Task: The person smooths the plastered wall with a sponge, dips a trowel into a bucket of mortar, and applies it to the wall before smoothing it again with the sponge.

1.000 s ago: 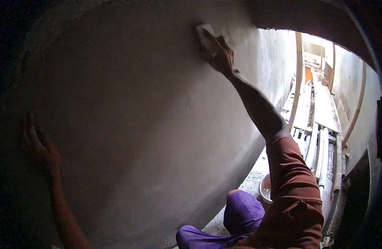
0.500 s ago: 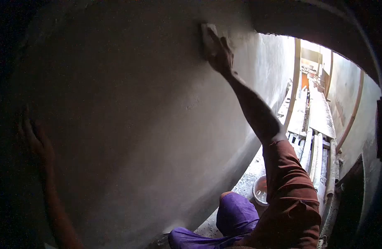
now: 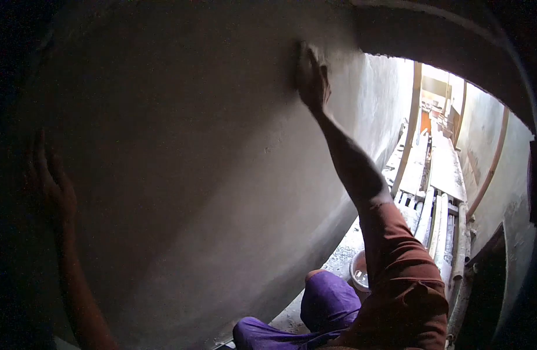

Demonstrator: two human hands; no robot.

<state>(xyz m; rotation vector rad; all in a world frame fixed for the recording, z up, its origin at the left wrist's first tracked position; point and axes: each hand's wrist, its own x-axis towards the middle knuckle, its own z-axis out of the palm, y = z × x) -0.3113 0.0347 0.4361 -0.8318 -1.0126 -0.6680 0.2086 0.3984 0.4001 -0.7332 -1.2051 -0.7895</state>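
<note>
Reaching up and ahead, my right hand (image 3: 316, 84) presses a pale, pad-like thing (image 3: 306, 55) against the grey plastered wall (image 3: 222, 175). Its fingers are closed over the pad, whose kind is hard to make out in the shade. At the far left, my left hand (image 3: 51, 181) lies against the same wall with fingers stretched out, holding nothing. Deep shadow covers much of that hand. A small rough mark (image 3: 274, 146) shows on the wall below my right hand.
A bucket (image 3: 357, 271) with liquid stands beside my purple-clad knee (image 3: 330, 300), partly behind my sleeve. Bamboo poles and planks (image 3: 446, 166) run along a narrow passage. Upright poles (image 3: 408, 128) stand there. A dark overhanging edge (image 3: 443, 70) crosses above.
My right hand has slid a little to the right along the wall with the pad, its wrist now more upright. My left hand stays at the wall. The view has shifted slightly.
</note>
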